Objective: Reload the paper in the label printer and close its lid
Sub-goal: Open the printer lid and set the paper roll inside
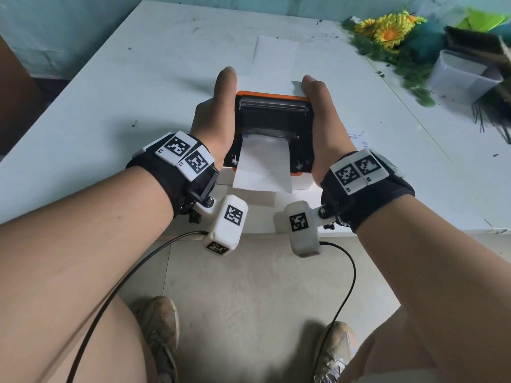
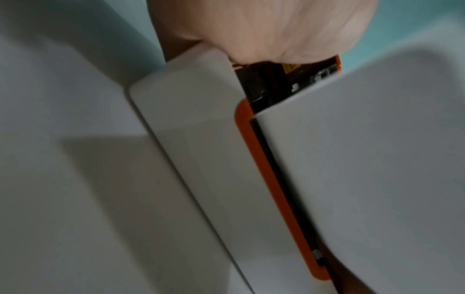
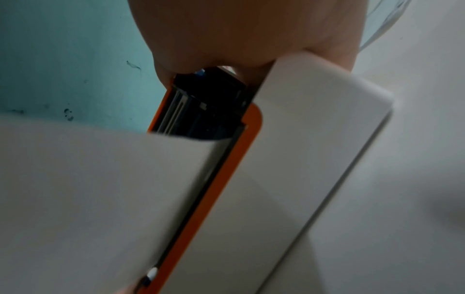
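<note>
The label printer (image 1: 302,184) is white with an orange rim and stands near the front edge of the table. Its lid (image 1: 272,106) is up, showing the black inside. A white paper strip (image 1: 262,170) runs out of the printer toward me and hangs over its front. More white paper (image 1: 275,58) lies flat behind the printer. My left hand (image 1: 218,111) grips the lid's left side and my right hand (image 1: 323,114) grips its right side. Each wrist view shows a palm (image 2: 264,29) (image 3: 214,29) on the lid's edge, above the printer body (image 2: 201,139) (image 3: 302,139) and the paper strip (image 2: 365,169) (image 3: 88,179).
On the white table (image 1: 110,92), artificial sunflowers and greenery (image 1: 390,31) lie at the back right beside a clear plastic container (image 1: 461,76). A printed label sheet (image 1: 359,139) lies just right of my right hand. The table's front edge is directly under my wrists.
</note>
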`<state>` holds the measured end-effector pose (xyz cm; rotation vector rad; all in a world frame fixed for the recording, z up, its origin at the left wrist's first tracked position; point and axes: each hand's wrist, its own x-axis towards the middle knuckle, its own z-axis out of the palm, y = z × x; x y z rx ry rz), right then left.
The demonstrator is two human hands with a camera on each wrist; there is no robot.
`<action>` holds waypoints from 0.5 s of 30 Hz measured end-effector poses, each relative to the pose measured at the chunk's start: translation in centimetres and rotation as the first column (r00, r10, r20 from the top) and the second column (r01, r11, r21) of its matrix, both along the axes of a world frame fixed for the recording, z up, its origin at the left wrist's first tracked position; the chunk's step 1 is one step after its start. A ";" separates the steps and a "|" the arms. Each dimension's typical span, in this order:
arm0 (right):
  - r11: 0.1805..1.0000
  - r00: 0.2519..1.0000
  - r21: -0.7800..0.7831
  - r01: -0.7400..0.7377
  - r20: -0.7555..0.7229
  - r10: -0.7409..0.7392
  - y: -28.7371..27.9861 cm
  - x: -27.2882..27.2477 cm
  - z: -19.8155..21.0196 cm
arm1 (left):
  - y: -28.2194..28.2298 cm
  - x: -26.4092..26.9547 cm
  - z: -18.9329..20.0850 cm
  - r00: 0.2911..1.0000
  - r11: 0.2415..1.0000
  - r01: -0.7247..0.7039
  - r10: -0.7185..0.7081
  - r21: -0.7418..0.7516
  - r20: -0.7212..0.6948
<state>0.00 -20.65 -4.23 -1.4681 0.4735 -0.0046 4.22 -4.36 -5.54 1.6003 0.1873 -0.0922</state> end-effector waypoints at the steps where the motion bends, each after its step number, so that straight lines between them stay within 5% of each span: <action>1: 1.000 1.000 0.005 0.008 0.006 -0.008 0.1 -0.1 0.1 | 0.0 0.0 0.1 1.000 1.000 -0.002 0.002 0.004 0.002; 15: 1.000 1.000 -0.008 -0.013 0.007 0.014 0.1 0.1 -0.1 | 0.0 -0.5 0.3 1.000 1.000 0.002 -0.002 -0.007 -0.019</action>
